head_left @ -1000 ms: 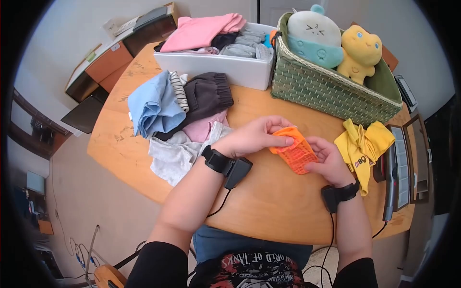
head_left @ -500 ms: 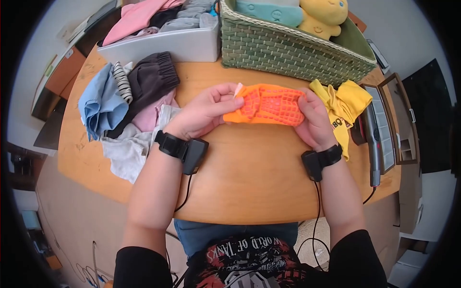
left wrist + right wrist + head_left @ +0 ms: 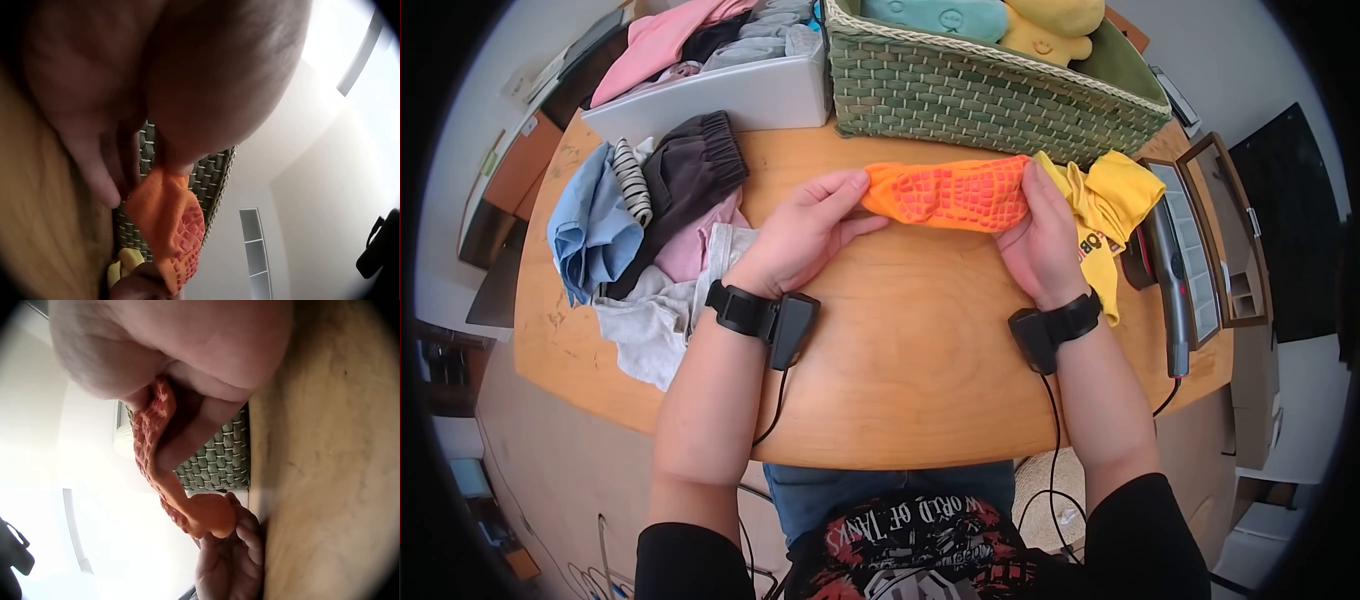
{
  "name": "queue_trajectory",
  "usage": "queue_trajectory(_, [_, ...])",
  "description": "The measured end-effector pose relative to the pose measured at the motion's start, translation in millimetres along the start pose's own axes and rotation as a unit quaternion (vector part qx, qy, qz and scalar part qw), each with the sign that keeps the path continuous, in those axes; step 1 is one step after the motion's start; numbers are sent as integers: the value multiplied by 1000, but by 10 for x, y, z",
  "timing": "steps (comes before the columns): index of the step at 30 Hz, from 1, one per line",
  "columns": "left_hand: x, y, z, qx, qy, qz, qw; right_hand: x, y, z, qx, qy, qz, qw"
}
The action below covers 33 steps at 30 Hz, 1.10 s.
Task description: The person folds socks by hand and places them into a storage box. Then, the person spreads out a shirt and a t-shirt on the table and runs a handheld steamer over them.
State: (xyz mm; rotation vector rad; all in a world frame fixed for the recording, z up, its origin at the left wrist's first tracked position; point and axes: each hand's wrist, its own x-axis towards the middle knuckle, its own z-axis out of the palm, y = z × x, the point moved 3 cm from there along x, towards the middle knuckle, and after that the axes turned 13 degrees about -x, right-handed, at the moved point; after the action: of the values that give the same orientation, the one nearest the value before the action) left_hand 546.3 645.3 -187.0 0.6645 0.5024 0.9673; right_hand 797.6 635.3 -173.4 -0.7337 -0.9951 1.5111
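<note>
An orange sock (image 3: 945, 196) with raised red grip squares on its sole is stretched sideways above the wooden table. Its left end is pinched between thumb and fingers of my left hand (image 3: 810, 230). At the other end my right hand (image 3: 1045, 240) grips the sock, thumb on the gripped sole side and fingers behind. From the left wrist, the plain orange side and part of the red squares (image 3: 189, 230) show below my thumb. The right wrist view shows the sock (image 3: 215, 512) hanging in a curve between both hands.
Left on the table (image 3: 880, 380) lies a clothes pile with a blue garment (image 3: 595, 220), dark trousers (image 3: 690, 175) and a grey garment (image 3: 645, 325). Behind stand a white bin (image 3: 750, 95) of clothes and a green woven basket (image 3: 990, 95) of plush toys. A yellow garment (image 3: 1125, 195) lies right.
The sock went from slanted and bunched between close hands to stretched level, as my hands moved apart. Since half a second ago it has smoothed out further. The head view has shifted too.
</note>
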Motion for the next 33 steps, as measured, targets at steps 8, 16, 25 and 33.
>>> queue_trajectory(8, [-20,35,50,-145,-74,15,987,7,2,-12,-20,21,-7,1000])
queue_trajectory(16, [-153,43,239,-54,-169,5,984,-12,16,47,-20,-6,-5,1000])
queue_trajectory(25, [-138,-29,77,-124,-223,7,967,-9,54,-65,-7,-36,-22,999])
queue_trajectory(33, [-38,167,56,-162,-122,26,979,-52,-86,76,-12,-90,-21,996])
